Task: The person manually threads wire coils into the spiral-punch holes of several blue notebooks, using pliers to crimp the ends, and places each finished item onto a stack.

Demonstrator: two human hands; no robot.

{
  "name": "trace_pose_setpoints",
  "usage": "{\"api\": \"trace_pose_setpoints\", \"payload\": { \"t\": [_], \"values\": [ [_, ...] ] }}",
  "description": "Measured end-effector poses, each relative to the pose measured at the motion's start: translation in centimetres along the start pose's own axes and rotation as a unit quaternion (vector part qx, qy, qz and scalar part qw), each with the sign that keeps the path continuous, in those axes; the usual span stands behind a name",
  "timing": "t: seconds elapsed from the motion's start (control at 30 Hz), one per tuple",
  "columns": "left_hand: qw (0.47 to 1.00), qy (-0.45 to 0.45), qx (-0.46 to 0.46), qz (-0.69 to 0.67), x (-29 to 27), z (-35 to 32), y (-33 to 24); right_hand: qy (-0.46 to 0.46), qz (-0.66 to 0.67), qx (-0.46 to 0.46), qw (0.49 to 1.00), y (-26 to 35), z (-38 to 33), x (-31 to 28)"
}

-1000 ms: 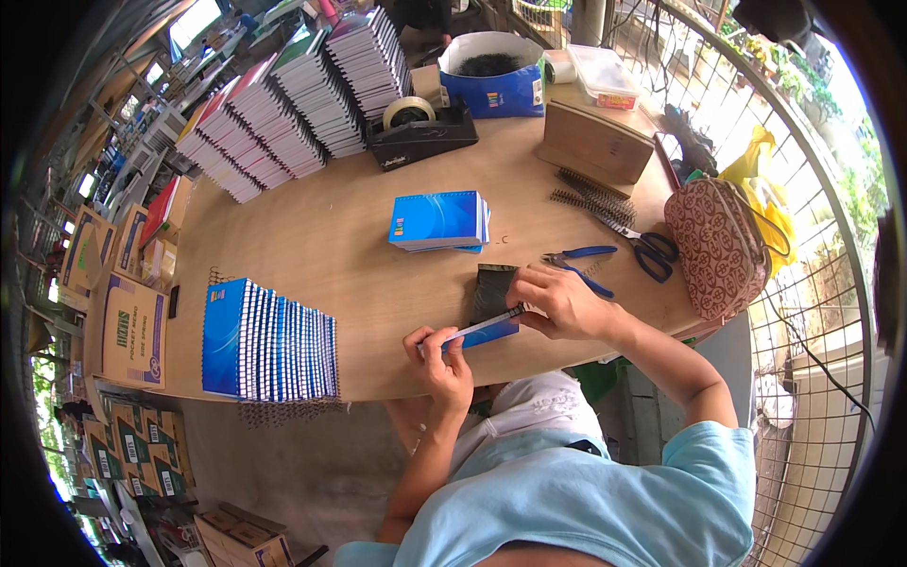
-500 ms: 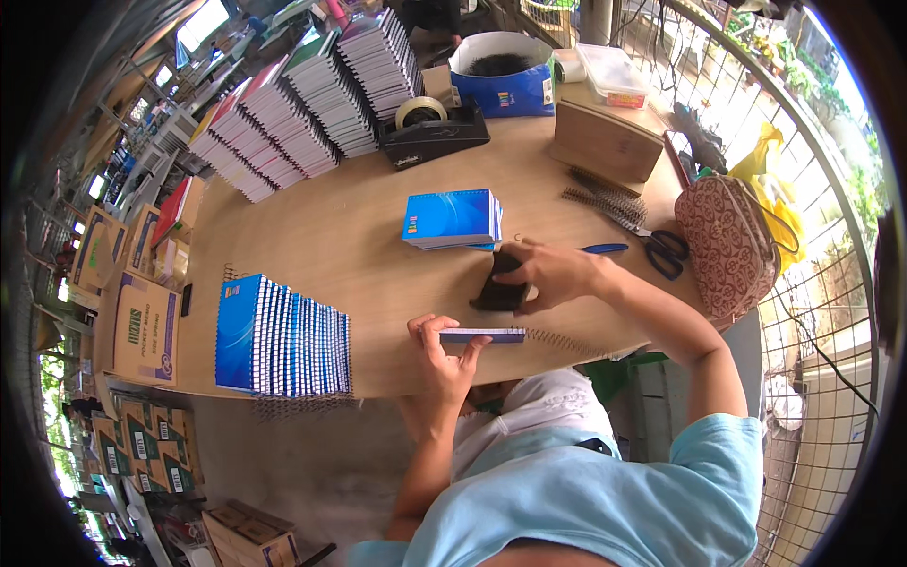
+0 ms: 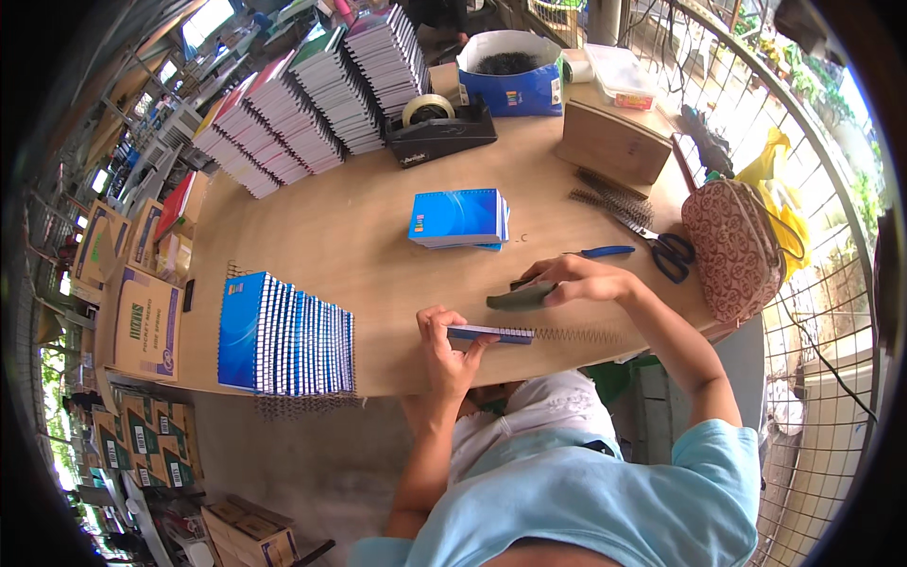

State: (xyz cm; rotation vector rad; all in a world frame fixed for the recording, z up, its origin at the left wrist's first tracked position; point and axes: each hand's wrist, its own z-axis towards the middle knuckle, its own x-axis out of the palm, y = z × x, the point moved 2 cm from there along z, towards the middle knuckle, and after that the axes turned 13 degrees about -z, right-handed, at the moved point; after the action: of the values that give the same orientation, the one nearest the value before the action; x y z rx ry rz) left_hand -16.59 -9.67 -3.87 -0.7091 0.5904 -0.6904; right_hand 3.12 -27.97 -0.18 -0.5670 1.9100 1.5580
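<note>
The left hand grips the blue notebook on edge, steadying it; the right hand, just beyond, presses a dark pad flat on the table.

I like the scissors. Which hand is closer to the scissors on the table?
The right hand. It rests on a dark tool just left of the scissors, with bare table between them. The left hand is farther away, holding a blue notebook at the table's near edge.
</note>
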Motion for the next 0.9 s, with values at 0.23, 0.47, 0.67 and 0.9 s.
{"api": "trace_pose_setpoints", "payload": {
  "t": [0.23, 0.47, 0.67, 0.9],
  "values": [
    [1.0, -0.006, -0.021, -0.023, 0.1, -0.3, 0.3, -0.042, 0.058, 0.001, 0.997, 1.0, 0.1, 0.1],
    [0.999, 0.0, -0.033, -0.035, -0.1, -0.9, 0.5, -0.064, -0.046, 0.015, 0.997, 3.5, 0.4, 0.2],
    [0.995, -0.002, -0.069, -0.072, 0.3, -1.4, 0.6, 0.002, -0.017, -0.033, 0.999, 4.4, 0.9, 0.6],
    [0.988, 0.01, -0.093, -0.124, -0.4, -0.9, 0.1, -0.051, -0.126, -0.003, 0.991, 5.1, 2.4, 0.7]
  ]
}}
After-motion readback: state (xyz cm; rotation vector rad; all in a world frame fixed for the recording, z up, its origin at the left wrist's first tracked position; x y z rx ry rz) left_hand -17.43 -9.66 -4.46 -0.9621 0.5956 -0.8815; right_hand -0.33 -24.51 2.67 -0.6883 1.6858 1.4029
